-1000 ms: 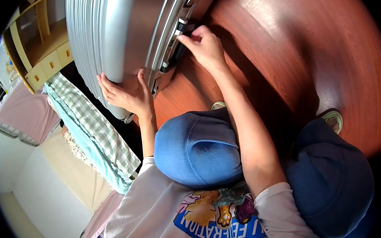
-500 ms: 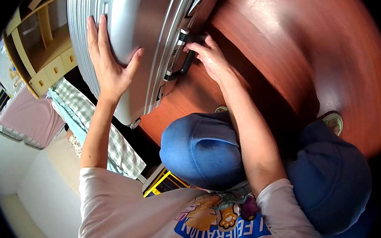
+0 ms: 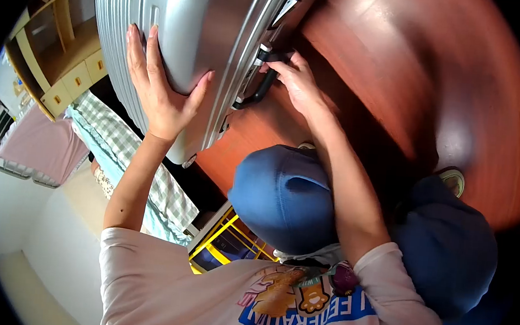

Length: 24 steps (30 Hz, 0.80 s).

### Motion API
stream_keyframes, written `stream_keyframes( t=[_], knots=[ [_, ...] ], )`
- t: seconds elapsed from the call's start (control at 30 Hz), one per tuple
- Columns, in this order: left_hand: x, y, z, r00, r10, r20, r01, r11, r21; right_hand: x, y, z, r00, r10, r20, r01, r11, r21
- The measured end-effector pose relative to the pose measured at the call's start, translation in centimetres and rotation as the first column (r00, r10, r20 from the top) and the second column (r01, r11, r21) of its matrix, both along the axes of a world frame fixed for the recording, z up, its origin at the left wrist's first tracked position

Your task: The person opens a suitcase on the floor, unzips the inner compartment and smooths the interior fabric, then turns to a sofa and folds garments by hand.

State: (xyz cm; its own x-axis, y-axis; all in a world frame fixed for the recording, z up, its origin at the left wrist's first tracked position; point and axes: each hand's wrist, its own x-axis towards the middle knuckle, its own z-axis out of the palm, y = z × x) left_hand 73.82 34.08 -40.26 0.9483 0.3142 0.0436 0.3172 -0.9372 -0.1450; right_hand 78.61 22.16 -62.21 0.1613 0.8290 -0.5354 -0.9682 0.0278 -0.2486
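A silver hard-shell suitcase (image 3: 184, 4) with ribbed sides stands on the wooden floor, running out of view at the top. My left hand (image 3: 166, 103) lies flat on its shell, fingers stretched and thumb apart. On the suitcase's right side is a black carry handle (image 3: 256, 97). My right hand (image 3: 299, 85) is at the handle's far end, its fingers bent around the black part. The fingertips are partly hidden there. A small wheel (image 3: 190, 161) shows at the suitcase's near corner.
Red-brown floorboards (image 3: 390, 56) spread to the right. My bent knees (image 3: 288, 195) are close below the suitcase. At left are a wooden shelf unit with drawers (image 3: 77, 81), a green checked cloth (image 3: 153, 194) and a pink cloth (image 3: 47, 152). A yellow-framed rack (image 3: 223, 236) stands beside my leg.
The suitcase and both hands sit slightly further right in view. My left hand stays flat on the shell, and my right hand stays at the handle's far end. More of the yellow-framed rack shows.
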Motion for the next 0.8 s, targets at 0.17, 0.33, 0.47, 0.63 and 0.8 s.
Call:
stream_keyframes(
  t=[0.17, 0.33, 0.47, 0.63, 0.8],
  knots=[
    [0.2, -0.3, 0.5, 1.000, -0.019, -0.020, 0.020, 1.000, 0.007, -0.8, -0.7, 1.3, 0.994, -0.030, 0.108, 0.048, 0.984, -0.169],
    [0.8, -0.5, 1.4, 0.995, -0.065, -0.075, 0.068, 0.996, 0.048, -0.9, -1.4, 2.1, 0.971, -0.028, 0.235, 0.083, 0.970, -0.227],
    [0.7, -0.9, 1.3, 0.997, -0.053, -0.055, 0.055, 0.998, 0.035, -0.6, -1.7, 2.3, 0.973, -0.035, 0.230, 0.090, 0.968, -0.233],
    [1.1, -1.2, 1.8, 0.995, -0.039, -0.090, 0.044, 0.998, 0.053, -2.8, -0.3, -0.6, 0.900, -0.048, 0.434, 0.164, 0.958, -0.234],
    [5.6, -0.2, 2.7, 0.993, -0.061, -0.099, 0.063, 0.998, 0.020, -0.8, -0.2, -0.2, 0.850, 0.077, 0.521, 0.098, 0.949, -0.300]
  ],
)
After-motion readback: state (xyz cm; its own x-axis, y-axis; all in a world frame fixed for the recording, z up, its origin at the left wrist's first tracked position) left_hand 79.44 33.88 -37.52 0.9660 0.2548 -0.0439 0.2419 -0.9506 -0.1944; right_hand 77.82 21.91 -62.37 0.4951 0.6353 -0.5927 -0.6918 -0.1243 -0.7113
